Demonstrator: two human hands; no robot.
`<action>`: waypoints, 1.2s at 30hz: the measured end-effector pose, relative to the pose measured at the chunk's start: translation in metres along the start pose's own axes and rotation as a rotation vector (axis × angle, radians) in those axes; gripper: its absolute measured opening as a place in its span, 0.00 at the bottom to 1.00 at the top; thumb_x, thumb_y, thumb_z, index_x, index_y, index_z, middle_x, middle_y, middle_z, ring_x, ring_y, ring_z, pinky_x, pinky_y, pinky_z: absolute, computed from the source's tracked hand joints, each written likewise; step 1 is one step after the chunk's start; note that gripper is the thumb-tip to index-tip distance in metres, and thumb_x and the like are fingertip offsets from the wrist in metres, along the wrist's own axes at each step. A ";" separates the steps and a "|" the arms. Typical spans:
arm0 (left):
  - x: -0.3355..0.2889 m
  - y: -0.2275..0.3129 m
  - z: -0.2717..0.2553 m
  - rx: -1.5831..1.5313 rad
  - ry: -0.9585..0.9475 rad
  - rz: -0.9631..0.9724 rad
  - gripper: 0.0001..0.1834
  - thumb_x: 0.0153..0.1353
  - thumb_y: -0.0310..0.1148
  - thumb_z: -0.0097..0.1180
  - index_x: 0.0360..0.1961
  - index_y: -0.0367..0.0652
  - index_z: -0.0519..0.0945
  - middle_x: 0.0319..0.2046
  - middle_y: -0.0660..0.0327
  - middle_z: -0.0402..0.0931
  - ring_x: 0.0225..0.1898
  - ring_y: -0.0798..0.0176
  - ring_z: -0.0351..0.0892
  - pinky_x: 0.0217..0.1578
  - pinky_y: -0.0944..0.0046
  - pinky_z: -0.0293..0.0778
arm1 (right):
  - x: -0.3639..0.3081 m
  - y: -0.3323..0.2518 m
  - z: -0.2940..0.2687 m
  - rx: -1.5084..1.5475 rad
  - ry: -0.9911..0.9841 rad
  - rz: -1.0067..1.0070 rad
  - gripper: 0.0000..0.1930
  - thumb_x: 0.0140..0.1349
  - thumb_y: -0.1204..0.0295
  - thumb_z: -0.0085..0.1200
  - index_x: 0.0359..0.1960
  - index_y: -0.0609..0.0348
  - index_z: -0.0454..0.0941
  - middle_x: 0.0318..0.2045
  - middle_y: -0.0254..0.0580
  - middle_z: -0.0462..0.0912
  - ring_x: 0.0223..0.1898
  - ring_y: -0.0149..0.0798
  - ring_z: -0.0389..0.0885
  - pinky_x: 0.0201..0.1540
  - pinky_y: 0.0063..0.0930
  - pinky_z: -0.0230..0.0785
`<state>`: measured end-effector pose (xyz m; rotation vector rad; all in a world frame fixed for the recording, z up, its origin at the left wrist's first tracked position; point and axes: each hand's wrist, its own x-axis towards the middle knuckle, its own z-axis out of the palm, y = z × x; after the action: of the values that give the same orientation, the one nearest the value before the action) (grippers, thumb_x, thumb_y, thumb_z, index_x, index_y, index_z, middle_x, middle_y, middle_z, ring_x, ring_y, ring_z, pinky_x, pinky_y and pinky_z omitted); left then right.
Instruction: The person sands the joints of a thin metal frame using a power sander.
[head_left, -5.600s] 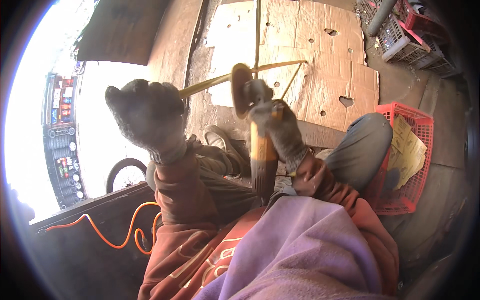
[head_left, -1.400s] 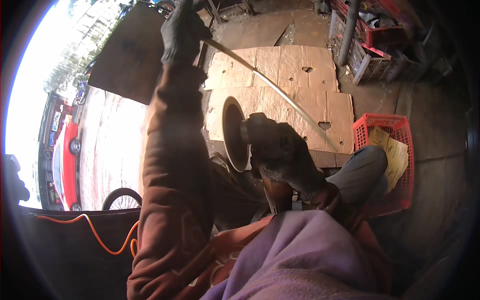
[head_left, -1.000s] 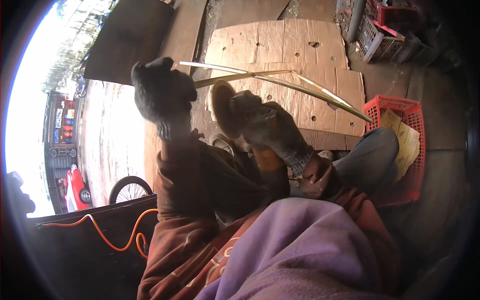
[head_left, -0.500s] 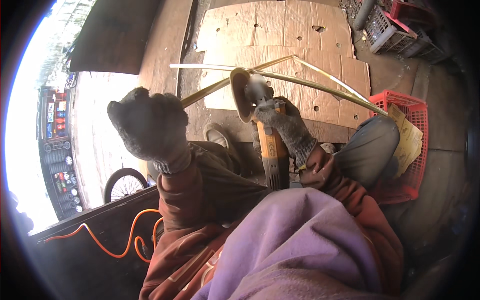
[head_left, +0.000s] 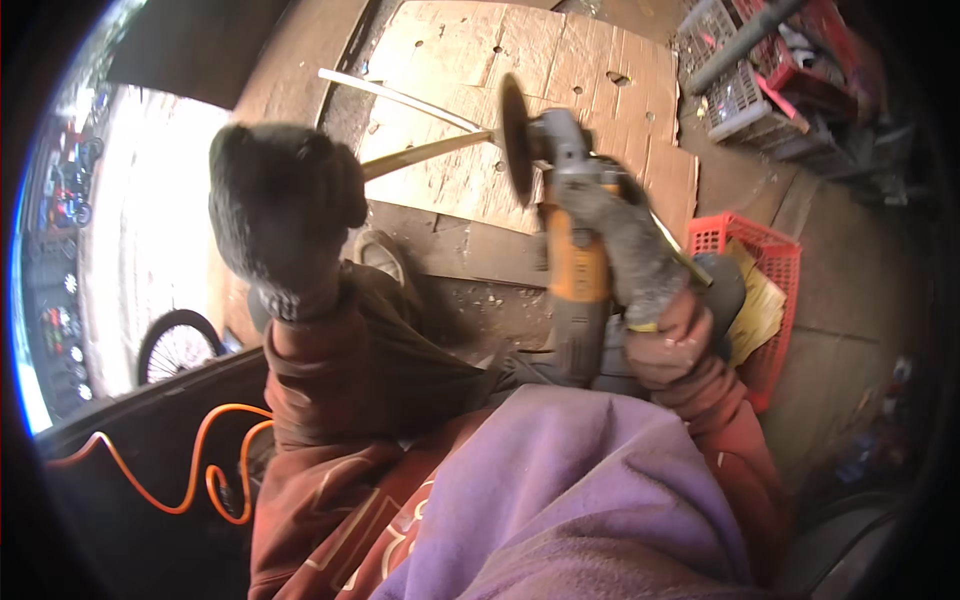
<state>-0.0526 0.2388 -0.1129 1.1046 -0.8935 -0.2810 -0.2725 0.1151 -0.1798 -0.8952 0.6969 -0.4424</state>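
My left hand [head_left: 280, 205], in a dark grey work glove, is closed around the near end of a brass-coloured metal bar frame [head_left: 425, 155]. Its bars slant away over the cardboard, and one end shows beyond my right wrist. In my right hand [head_left: 625, 240], also gloved, is an orange and grey angle grinder [head_left: 578, 270], held upright by its body. The grinder's round disc [head_left: 515, 140] stands edge-on beside the bars' meeting point, hiding part of the frame. Whether disc and metal touch, I cannot tell.
Flattened cardboard [head_left: 450, 75] covers the floor ahead. A red plastic crate [head_left: 780, 330] holding yellowish cardboard stands by my right knee. More crates [head_left: 735, 110] are stacked at the far right. An orange cord [head_left: 190, 490] curls over a dark surface at left, near a spoked wheel [head_left: 180, 350].
The grinder has moved up and right relative to my left hand, and its disc now appears more edge-on. The whole view has shifted, and my left hand keeps its grip.
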 end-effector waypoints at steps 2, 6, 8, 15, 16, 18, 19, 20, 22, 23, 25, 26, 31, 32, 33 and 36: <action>0.009 -0.005 -0.006 -0.124 -0.063 -0.014 0.17 0.71 0.31 0.43 0.22 0.41 0.66 0.13 0.62 0.60 0.08 0.66 0.54 0.08 0.67 0.54 | -0.008 -0.031 -0.017 -0.165 0.043 -0.036 0.20 0.53 0.72 0.66 0.47 0.61 0.74 0.31 0.41 0.82 0.24 0.34 0.82 0.26 0.27 0.78; 0.018 -0.017 -0.005 -0.289 -0.182 0.070 0.13 0.70 0.32 0.49 0.43 0.29 0.77 0.23 0.54 0.76 0.12 0.71 0.65 0.11 0.72 0.58 | -0.012 -0.066 -0.042 -0.738 -0.010 -0.140 0.28 0.47 0.71 0.73 0.48 0.60 0.71 0.37 0.43 0.82 0.37 0.35 0.83 0.40 0.31 0.78; 0.020 -0.008 -0.004 -0.204 -0.144 0.012 0.11 0.71 0.33 0.40 0.33 0.37 0.69 0.19 0.59 0.66 0.12 0.70 0.59 0.12 0.69 0.55 | -0.010 -0.076 -0.042 -1.236 -0.089 -0.117 0.34 0.43 0.62 0.76 0.50 0.61 0.69 0.44 0.47 0.81 0.47 0.39 0.81 0.51 0.31 0.73; 0.018 -0.009 -0.006 -0.177 -0.141 -0.087 0.14 0.71 0.37 0.43 0.29 0.41 0.68 0.17 0.63 0.61 0.12 0.69 0.56 0.14 0.67 0.54 | 0.041 -0.055 -0.052 -1.524 -0.159 0.167 0.40 0.41 0.53 0.76 0.52 0.62 0.69 0.44 0.53 0.81 0.48 0.47 0.81 0.52 0.35 0.72; 0.017 -0.009 -0.008 -0.175 -0.141 -0.101 0.15 0.70 0.38 0.43 0.28 0.41 0.68 0.16 0.63 0.61 0.12 0.68 0.56 0.14 0.66 0.54 | 0.052 -0.052 -0.056 -1.499 -0.209 0.202 0.42 0.39 0.51 0.76 0.52 0.64 0.69 0.43 0.53 0.81 0.46 0.45 0.82 0.52 0.34 0.72; 0.014 -0.009 -0.010 -0.169 -0.134 -0.125 0.16 0.70 0.39 0.44 0.27 0.42 0.68 0.16 0.64 0.59 0.13 0.68 0.55 0.15 0.66 0.53 | 0.059 -0.050 -0.051 -1.465 -0.237 0.162 0.39 0.40 0.56 0.76 0.50 0.63 0.70 0.41 0.47 0.82 0.44 0.39 0.81 0.50 0.31 0.73; 0.012 -0.008 -0.012 -0.163 -0.131 -0.140 0.16 0.70 0.40 0.45 0.26 0.43 0.68 0.15 0.65 0.59 0.13 0.68 0.55 0.15 0.65 0.53 | 0.063 -0.050 -0.049 -1.425 -0.263 0.115 0.35 0.41 0.60 0.77 0.47 0.63 0.71 0.40 0.42 0.82 0.42 0.32 0.81 0.47 0.29 0.74; 0.011 -0.013 -0.016 -0.199 -0.143 -0.131 0.16 0.69 0.41 0.47 0.29 0.39 0.70 0.17 0.62 0.63 0.14 0.68 0.58 0.15 0.67 0.55 | 0.069 -0.050 -0.048 -1.432 -0.267 0.121 0.35 0.41 0.60 0.77 0.47 0.63 0.71 0.40 0.42 0.82 0.42 0.32 0.81 0.47 0.29 0.74; 0.011 -0.015 -0.023 -0.293 -0.192 -0.092 0.22 0.66 0.44 0.56 0.38 0.30 0.78 0.23 0.53 0.77 0.16 0.69 0.69 0.16 0.70 0.62 | 0.079 -0.050 -0.046 -1.344 -0.291 0.113 0.36 0.42 0.61 0.76 0.49 0.65 0.70 0.40 0.41 0.82 0.42 0.32 0.81 0.48 0.28 0.74; 0.009 -0.016 -0.024 -0.292 -0.191 -0.090 0.22 0.66 0.44 0.56 0.38 0.30 0.78 0.23 0.53 0.77 0.16 0.69 0.69 0.16 0.70 0.62 | 0.082 -0.053 -0.042 -1.345 -0.293 0.112 0.36 0.42 0.61 0.76 0.49 0.65 0.70 0.40 0.41 0.82 0.42 0.32 0.81 0.48 0.28 0.74; 0.005 -0.020 -0.024 -0.385 -0.121 -0.096 0.20 0.65 0.42 0.57 0.40 0.29 0.78 0.25 0.52 0.78 0.17 0.69 0.70 0.16 0.71 0.62 | 0.088 -0.058 -0.034 -1.221 -0.250 0.157 0.36 0.43 0.62 0.76 0.50 0.65 0.69 0.40 0.40 0.82 0.41 0.31 0.80 0.47 0.27 0.75; 0.004 -0.019 -0.023 -0.419 -0.097 -0.098 0.20 0.65 0.41 0.58 0.41 0.29 0.78 0.26 0.52 0.79 0.17 0.69 0.70 0.16 0.71 0.62 | 0.095 -0.048 -0.049 -1.185 -0.195 0.148 0.35 0.44 0.63 0.75 0.50 0.65 0.69 0.40 0.41 0.82 0.41 0.30 0.80 0.45 0.26 0.76; 0.002 -0.010 -0.022 -0.153 -0.071 -0.140 0.19 0.70 0.46 0.45 0.30 0.40 0.70 0.16 0.63 0.63 0.13 0.66 0.57 0.19 0.63 0.56 | 0.105 -0.053 -0.046 -1.073 -0.149 0.191 0.34 0.45 0.66 0.75 0.51 0.64 0.69 0.39 0.40 0.81 0.38 0.29 0.80 0.40 0.24 0.77; 0.001 0.001 -0.026 -0.138 -0.065 -0.119 0.19 0.70 0.45 0.45 0.31 0.40 0.70 0.16 0.63 0.63 0.14 0.66 0.57 0.19 0.63 0.56 | 0.110 -0.056 -0.039 -1.013 -0.157 0.247 0.33 0.46 0.66 0.75 0.52 0.63 0.70 0.39 0.39 0.81 0.37 0.28 0.80 0.38 0.24 0.77; 0.000 -0.005 -0.026 -0.164 -0.074 -0.126 0.18 0.69 0.45 0.45 0.32 0.39 0.71 0.17 0.62 0.64 0.14 0.66 0.58 0.19 0.63 0.57 | 0.110 -0.053 -0.047 -1.012 -0.141 0.259 0.33 0.46 0.66 0.75 0.52 0.63 0.70 0.39 0.39 0.81 0.37 0.28 0.80 0.38 0.24 0.77; -0.001 -0.016 -0.026 -0.203 -0.093 -0.133 0.17 0.69 0.43 0.46 0.34 0.38 0.71 0.19 0.62 0.65 0.16 0.66 0.60 0.20 0.64 0.58 | 0.111 -0.047 -0.061 -0.945 -0.109 0.269 0.32 0.46 0.66 0.75 0.51 0.62 0.71 0.38 0.38 0.81 0.35 0.28 0.80 0.36 0.24 0.77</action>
<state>-0.0305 0.2488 -0.1313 0.9698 -0.8547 -0.5254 -0.2413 -0.0134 -0.2078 -1.6647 0.9219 0.2197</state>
